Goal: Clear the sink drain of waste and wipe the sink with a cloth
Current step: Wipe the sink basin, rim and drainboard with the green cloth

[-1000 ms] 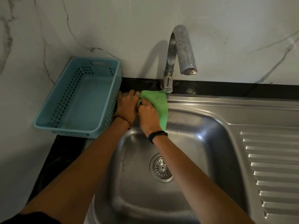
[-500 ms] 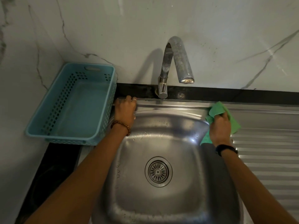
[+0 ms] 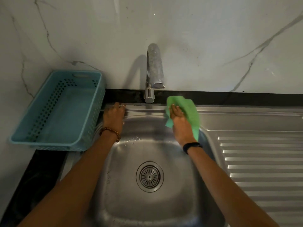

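Observation:
The steel sink [image 3: 124, 190] fills the lower middle, with a round drain strainer [image 3: 149, 176] in its floor; no waste shows on it. My right hand [image 3: 179, 123] presses a green cloth [image 3: 190, 112] flat against the sink's back rim, just right of the tap base. The cloth spreads under and beyond my fingers. My left hand [image 3: 114, 114] rests palm down on the back left corner of the rim, holding nothing, fingers apart.
A curved chrome tap [image 3: 154, 71] rises from the black ledge behind the sink. A light blue perforated basket [image 3: 91, 128] stands at the left, touching the sink's edge. The ribbed draining board [image 3: 262, 161] lies to the right. Marble wall behind.
My right hand swept the cloth from the left corner to the basin's right edge, then came back leftward to just right of the tap. My left hand stayed on the rim.

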Motion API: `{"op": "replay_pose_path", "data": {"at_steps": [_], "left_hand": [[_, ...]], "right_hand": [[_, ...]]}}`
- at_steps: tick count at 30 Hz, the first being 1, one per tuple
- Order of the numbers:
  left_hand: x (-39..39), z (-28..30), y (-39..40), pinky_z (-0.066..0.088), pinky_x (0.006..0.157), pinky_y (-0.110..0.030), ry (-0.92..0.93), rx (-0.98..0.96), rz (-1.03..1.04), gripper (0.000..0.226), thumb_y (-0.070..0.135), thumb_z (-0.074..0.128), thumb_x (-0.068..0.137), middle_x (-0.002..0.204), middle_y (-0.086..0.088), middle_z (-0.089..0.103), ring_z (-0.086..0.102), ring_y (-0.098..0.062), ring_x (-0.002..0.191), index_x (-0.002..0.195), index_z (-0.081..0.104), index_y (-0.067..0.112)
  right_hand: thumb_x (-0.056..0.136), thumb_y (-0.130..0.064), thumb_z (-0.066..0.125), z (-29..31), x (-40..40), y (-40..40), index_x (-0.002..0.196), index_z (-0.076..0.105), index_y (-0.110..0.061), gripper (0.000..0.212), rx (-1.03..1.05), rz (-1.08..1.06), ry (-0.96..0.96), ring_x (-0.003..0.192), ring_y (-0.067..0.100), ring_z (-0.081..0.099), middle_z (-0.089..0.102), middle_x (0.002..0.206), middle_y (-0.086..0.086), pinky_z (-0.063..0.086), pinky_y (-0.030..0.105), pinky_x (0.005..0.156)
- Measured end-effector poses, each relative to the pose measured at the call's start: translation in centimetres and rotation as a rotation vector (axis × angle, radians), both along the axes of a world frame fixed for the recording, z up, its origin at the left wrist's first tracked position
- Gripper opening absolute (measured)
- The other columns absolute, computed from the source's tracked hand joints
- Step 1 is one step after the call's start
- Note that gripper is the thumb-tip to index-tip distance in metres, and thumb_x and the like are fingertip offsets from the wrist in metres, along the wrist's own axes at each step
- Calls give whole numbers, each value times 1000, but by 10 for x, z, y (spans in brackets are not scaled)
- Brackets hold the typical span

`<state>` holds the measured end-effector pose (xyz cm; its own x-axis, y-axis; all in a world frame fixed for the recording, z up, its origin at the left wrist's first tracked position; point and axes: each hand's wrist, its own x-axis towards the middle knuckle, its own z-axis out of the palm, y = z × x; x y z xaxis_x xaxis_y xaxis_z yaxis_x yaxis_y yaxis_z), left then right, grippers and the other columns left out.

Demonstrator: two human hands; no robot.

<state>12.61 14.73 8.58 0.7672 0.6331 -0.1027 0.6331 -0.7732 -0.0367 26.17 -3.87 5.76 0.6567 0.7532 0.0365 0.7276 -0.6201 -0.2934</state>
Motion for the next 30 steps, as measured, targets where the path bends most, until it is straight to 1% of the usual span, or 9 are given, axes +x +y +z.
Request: {"op": "replay_pose_path", "data": {"at_steps": [4, 7, 11, 16, 19, 22, 25, 27, 30], "left_hand": [[13, 1, -13, 37, 99, -46, 74, 70, 55, 44, 7, 43, 93, 132, -16, 44, 52, -35, 114, 136, 32, 6], [14, -11, -38, 24, 108, -55, 72, 74, 156, 49, 5, 31, 97, 148, -24, 25, 32, -38, 134, 144, 18, 3], [27, -26, -112, 18, 114, -53, -69, -43, -10, 67, 7, 41, 91, 158, -14, -1, 9, -28, 145, 148, 7, 14], [93, -21, -165, 5, 117, -47, -83, 10, -185, 83, 24, 52, 91, 158, -9, -8, -2, -25, 146, 147, -9, 18], [122, -12, -176, 8, 118, -46, 12, -2, -165, 80, 18, 54, 90, 159, -3, 0, 3, -22, 146, 148, -1, 20], [132, -6, -174, 17, 117, -45, -10, -56, -86, 68, 10, 58, 87, 156, 2, 20, 22, -17, 143, 145, 24, 20], [134, -1, -169, 21, 115, -44, -29, -49, -87, 68, 11, 63, 84, 152, 2, 31, 34, -18, 138, 143, 30, 23], [137, -2, -171, 22, 115, -46, -31, -52, -84, 68, 19, 66, 83, 150, 0, 35, 37, -21, 136, 142, 33, 22], [142, -7, -175, 22, 115, -48, -11, -15, -75, 65, 29, 66, 83, 146, -2, 40, 41, -22, 133, 140, 35, 19]], "right_hand": [[88, 13, 39, 11, 62, -78, 144, 22, 2, 59, -17, -200, 63, 143, 29, 23, 17, 156, 18, 22, 35, 116], [90, 11, 38, 21, 110, -147, 143, 24, 6, 55, -129, -353, 74, 137, 34, 33, 21, 154, 22, 30, 40, 110], [90, 9, 40, 27, 142, -196, 120, 50, 14, 32, -109, -514, 155, 111, 45, 54, 52, 125, 36, 42, 49, 93], [89, 9, 39, 22, 110, -161, 139, 32, 6, 50, -13, -271, 157, 114, 40, 54, 50, 133, 29, 40, 42, 96], [90, 4, 39, 20, 72, -118, 143, 29, -3, 54, 68, -8, 220, 126, 33, 46, 42, 144, 20, 30, 36, 108], [96, -21, 41, 15, 57, -95, 136, 44, -6, 42, 99, 132, 135, 123, 29, 46, 50, 139, 13, 35, 40, 105], [97, -32, 34, 8, 75, -122, 112, 62, -10, 39, 32, 69, -34, 110, 26, 48, 60, 127, 5, 36, 40, 91], [97, -31, 30, 2, 97, -158, 101, 64, -14, 39, -57, 7, -124, 118, 25, 44, 56, 131, 3, 33, 40, 93], [95, -26, 33, 4, 137, -227, 123, 52, -21, 34, -213, -165, -75, 136, 30, 29, 48, 139, 8, 27, 51, 104]]}}
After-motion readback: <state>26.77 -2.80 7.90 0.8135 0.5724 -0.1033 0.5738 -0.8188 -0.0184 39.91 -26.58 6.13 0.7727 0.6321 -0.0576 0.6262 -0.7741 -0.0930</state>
